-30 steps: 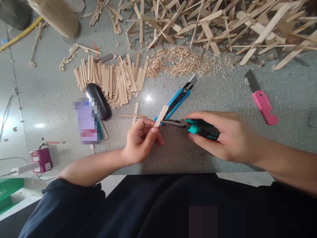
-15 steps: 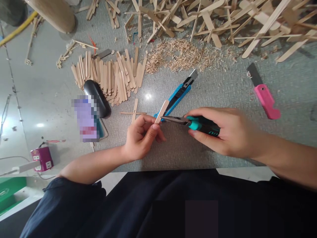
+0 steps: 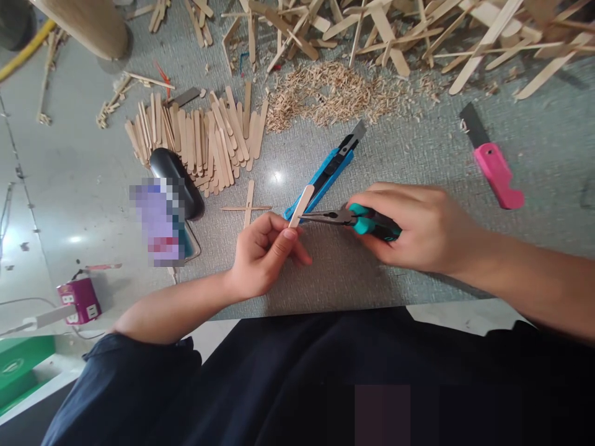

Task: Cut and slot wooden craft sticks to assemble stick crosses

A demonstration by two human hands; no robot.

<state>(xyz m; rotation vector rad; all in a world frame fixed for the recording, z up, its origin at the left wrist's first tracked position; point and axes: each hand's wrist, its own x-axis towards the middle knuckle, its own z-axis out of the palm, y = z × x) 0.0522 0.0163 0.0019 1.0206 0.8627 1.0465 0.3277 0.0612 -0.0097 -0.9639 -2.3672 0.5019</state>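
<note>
My left hand (image 3: 263,254) pinches a short wooden craft stick (image 3: 302,203), holding it tilted up and to the right. My right hand (image 3: 418,228) is wrapped round the teal-and-black handles of needle-nose pliers (image 3: 346,218). The plier tips touch the stick's right edge about halfway up. Just behind the stick a blue utility knife (image 3: 328,170) lies on the grey mat with its blade out. Two thin sticks crossed like a plus (image 3: 248,206) lie left of my left hand.
A neat heap of craft sticks (image 3: 204,139) sits at the back left beside a black oval object (image 3: 179,179). Wood chips (image 3: 334,93) and a tangle of longer sticks (image 3: 418,31) fill the back. A pink knife (image 3: 495,170) lies right.
Both hands and the stick have stayed together; the view has shifted slightly. The pliers now stick farther out of my right hand, with their tips at the stick's edge.
</note>
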